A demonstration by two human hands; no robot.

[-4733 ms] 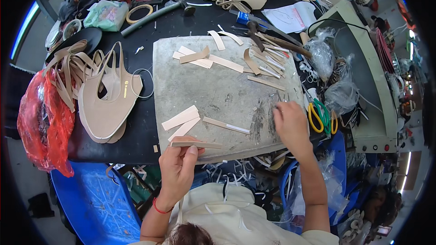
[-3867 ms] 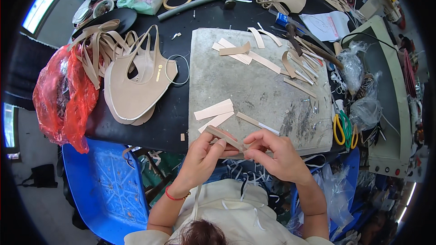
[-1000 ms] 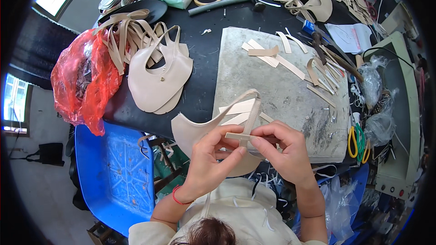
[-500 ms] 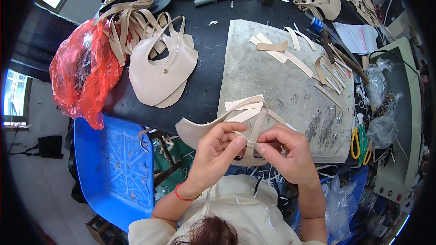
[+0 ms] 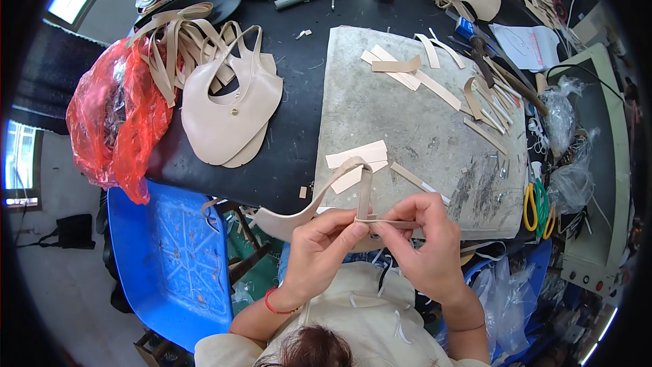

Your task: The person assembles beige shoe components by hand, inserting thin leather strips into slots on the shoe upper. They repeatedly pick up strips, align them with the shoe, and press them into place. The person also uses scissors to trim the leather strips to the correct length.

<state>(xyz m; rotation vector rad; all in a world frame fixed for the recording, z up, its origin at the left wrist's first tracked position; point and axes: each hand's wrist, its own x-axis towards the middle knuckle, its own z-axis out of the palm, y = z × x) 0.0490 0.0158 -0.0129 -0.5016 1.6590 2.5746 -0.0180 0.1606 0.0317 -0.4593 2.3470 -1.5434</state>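
Observation:
Both hands hold a beige leather sandal upper [image 5: 299, 214] with a strap loop just in front of my chest. My left hand [image 5: 319, 248] pinches the strap where it meets a thin beige strip [image 5: 390, 220]. My right hand [image 5: 424, 245] grips that thin strip from the other side, fingers curled round it. The piece hangs over the near edge of a grey stone slab [image 5: 414, 119] on the black table. A few cut beige strips [image 5: 356, 156] lie on the slab just beyond the hands.
A stack of beige uppers [image 5: 227, 105] lies left on the black table, beside a red plastic bag [image 5: 112, 119]. More strips [image 5: 441, 85] and tools lie on the slab's far right. Green-handled scissors [image 5: 536, 204] sit right. A blue plastic chair [image 5: 170, 258] stands below left.
Earlier my hands picked a strip off the slab; since then they took up the large upper, and it has turned so its strap loop stands up between my fingers.

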